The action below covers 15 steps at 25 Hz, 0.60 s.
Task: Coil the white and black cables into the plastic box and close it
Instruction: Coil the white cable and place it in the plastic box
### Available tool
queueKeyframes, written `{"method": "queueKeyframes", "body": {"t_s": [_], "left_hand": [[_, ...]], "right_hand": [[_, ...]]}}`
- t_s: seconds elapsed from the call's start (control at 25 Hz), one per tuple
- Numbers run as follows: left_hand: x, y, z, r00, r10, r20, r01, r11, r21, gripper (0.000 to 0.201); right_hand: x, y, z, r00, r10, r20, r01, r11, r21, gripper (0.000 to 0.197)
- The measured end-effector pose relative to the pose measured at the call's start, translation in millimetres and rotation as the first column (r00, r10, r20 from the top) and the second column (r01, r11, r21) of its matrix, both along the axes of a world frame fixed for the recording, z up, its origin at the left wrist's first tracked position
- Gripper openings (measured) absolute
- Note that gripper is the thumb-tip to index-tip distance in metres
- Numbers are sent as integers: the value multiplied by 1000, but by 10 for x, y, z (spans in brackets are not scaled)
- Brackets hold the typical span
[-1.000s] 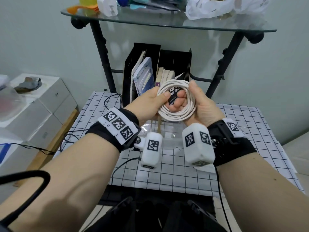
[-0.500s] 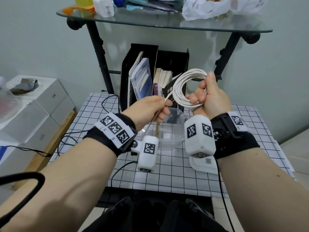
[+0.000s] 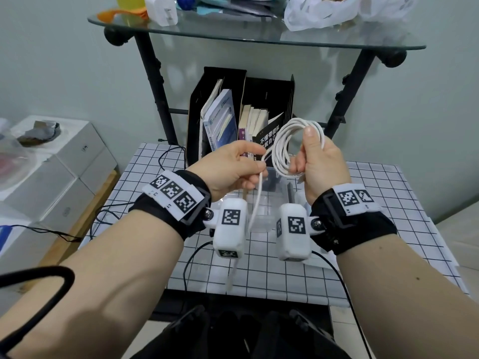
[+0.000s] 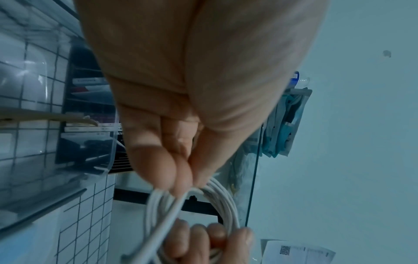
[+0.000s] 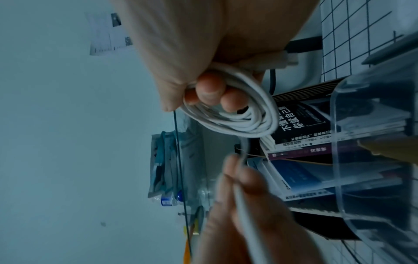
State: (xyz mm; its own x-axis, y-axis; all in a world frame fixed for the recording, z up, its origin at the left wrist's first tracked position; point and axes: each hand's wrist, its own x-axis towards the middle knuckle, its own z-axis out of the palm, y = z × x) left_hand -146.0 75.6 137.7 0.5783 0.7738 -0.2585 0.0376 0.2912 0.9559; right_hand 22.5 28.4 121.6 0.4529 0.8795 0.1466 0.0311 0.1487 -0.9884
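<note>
White-and-black grid cloth covers the counter (image 3: 388, 203) in front of me, with a black file rack of books (image 3: 243, 117) standing at its far edge under a glass shelf (image 3: 259, 35). On the counter, just below my raised hands, sits the clear plastic box (image 3: 274, 187), open, its lid not clearly visible. I cannot tell where the black cable is.

Both hands hover above the box. My right hand (image 3: 318, 164) has its fingers curled through a round coil of thin white cable (image 3: 285, 141), clamping several loops against the palm. My left hand (image 3: 230, 167) pinches the loose tail of the same cable between thumb and fingertips (image 4: 158, 166); that tail hangs down toward the counter.

I judge the cable light, limp and springy, with a smooth, slightly slippery jacket, so the loops will likely fan open if loosened. The safest grip is across all loops at one point, with the tail wound in before lowering the coil.
</note>
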Motion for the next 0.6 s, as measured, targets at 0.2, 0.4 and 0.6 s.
{"method": "queueKeyframes", "body": {"t_s": [0.2,0.4,0.6], "left_hand": [[64,-54,71,997,53,48,-53,999,12,25],[90,-47,-1,976,216,29,-216,976,-21,15],[68,-54,-59,980,199,-7,-198,970,-140,15]], "right_hand": [[-64,9,-84,992,128,11,-127,992,-26,33],[-135,-23,-35,975,217,-42,-217,976,4,30],[-148,-22,51,925,217,-310,-195,976,100,36]]}}
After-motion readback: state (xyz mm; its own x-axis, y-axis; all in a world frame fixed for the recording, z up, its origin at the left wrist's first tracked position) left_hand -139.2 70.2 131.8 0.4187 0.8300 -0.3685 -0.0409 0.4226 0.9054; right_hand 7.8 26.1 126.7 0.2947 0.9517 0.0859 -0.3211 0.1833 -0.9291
